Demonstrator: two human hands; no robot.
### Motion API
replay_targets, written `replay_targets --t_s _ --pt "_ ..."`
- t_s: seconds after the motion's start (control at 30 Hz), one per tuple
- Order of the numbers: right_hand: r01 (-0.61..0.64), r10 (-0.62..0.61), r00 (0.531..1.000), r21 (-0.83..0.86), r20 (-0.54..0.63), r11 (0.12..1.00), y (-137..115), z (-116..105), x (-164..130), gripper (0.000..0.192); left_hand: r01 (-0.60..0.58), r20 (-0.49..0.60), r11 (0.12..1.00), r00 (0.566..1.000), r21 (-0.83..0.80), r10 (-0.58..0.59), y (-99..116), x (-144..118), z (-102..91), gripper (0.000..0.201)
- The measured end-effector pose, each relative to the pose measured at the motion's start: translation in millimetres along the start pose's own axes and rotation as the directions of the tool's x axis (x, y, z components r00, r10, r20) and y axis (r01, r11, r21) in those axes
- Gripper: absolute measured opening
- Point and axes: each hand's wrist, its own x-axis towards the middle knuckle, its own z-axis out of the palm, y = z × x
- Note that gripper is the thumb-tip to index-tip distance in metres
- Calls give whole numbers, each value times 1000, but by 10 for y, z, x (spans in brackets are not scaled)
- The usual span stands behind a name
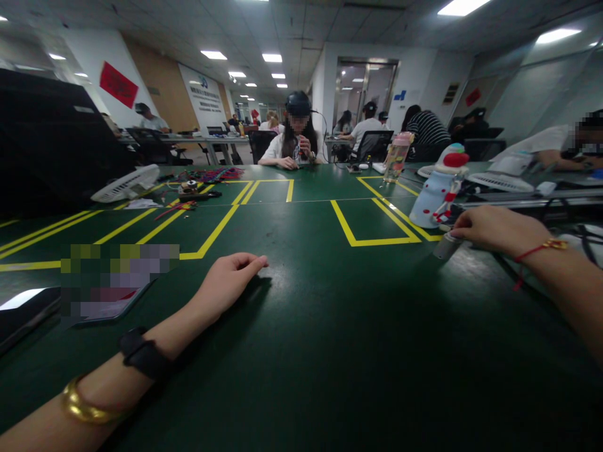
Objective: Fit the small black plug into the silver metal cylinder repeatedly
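While the left hand [226,282] lies palm-down and idle on the dark green table mat [320,351], its fingers loosely curled and holding nothing, the right hand [494,229] reaches out to the far right and closes its fingertips on the top of a small grey metal cylinder [445,246]; how firm that hold is I cannot tell, since the hand covers the cylinder's upper end. It stands tilted on the mat just outside the corner of a yellow taped rectangle [372,221], and just beside a pale blue snowman-shaped bottle with a red cap [436,191]; a clear drinking bottle with a pink lid [396,157] stands well behind. As I judge it, the risks are these: a light pinch on a smooth, tilted cylinder could let it slip and roll across the mat; the knuckles are near enough to the snowman bottle that a careless lift might knock it over.
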Motion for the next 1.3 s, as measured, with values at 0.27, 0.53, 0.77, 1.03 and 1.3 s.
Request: replay_targets --t_s 0.27,0.53,0.77,1.03,1.3 --pt "71 -71 985 4 156 997 -172 -53 -68 38 29 -14 1000 999 11 -29 42 -16 6 45" --pt "386 -403 908 606 -116 695 -1092 -241 -656 40 6 -26 1000 1000 -6 -6 47 -11 8 42" --pt "581 -685 676 768 -270 271 -2002 -26 -1462 28 3 -30 1000 1000 -12 -3 2 -2 14 42" --pt "497 -645 729 824 -229 270 -1974 214 -1526 53 -277 66 960 958 -40 279 305 -240 62 33" --pt "438 -602 772 855 -201 277 -2018 331 -1508 56 -455 200 876 854 -157 480 751 -586 198 13"
